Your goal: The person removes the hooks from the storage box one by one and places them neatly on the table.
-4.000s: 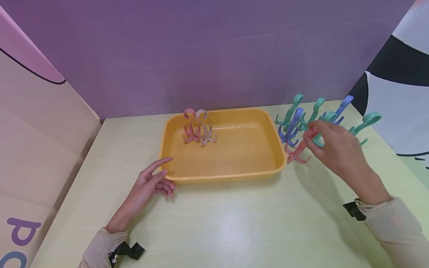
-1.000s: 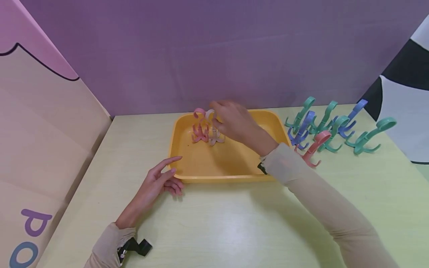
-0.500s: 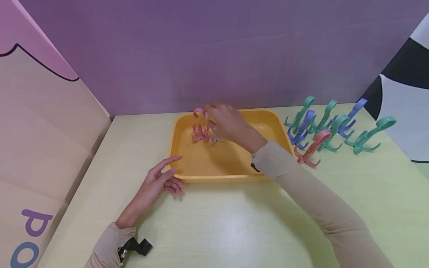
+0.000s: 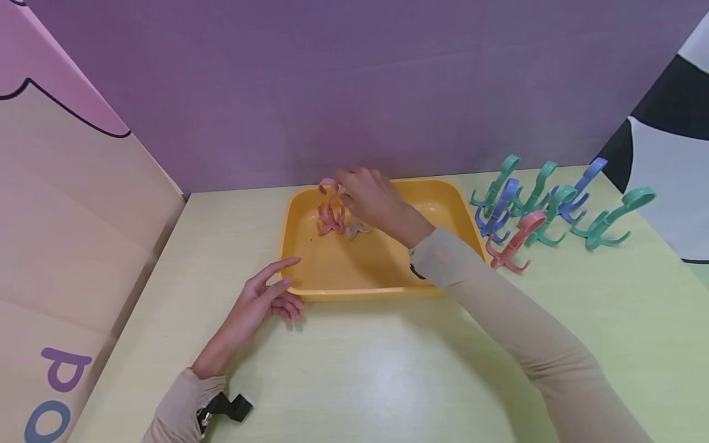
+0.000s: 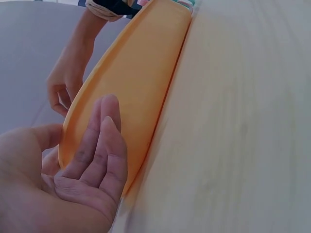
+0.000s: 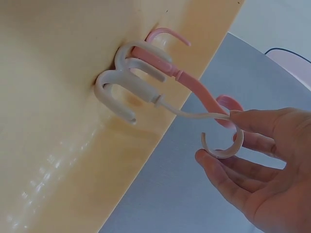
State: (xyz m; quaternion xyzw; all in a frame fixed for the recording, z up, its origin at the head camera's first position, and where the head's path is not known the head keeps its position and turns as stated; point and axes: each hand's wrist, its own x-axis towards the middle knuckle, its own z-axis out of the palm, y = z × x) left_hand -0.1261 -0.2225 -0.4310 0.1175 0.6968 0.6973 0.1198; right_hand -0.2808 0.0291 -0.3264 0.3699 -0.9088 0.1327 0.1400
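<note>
In the head view my right hand [image 4: 372, 198] reaches over the yellow tray [image 4: 382, 296]. Its thumb and fingers pinch the curled top of a pale hanging hook [image 6: 133, 86], as the right wrist view shows. The hook's prongs rest against the tray's inside. Right behind it stands a pink hanging hook [image 6: 155, 62], partly overlapped by the pale one. My left hand [image 4: 260, 301] lies at the tray's near left corner, index finger extended over the rim, other fingers relaxed. In the left wrist view the same hand [image 5: 92, 174] is beside the tray's end.
Right of the tray stand several hooks on the table: a red one [image 4: 512, 245] closest to the tray, plus blue [image 4: 498, 212] and green ones [image 4: 606, 224]. A purple panel [image 4: 354, 92] rises behind the table [image 4: 360, 369], with printed panels at both sides.
Four seconds ago my right hand held the red hook at right; that hook now stands released on the table. The right hand has moved left to the pale hook. The left hand stays put.
</note>
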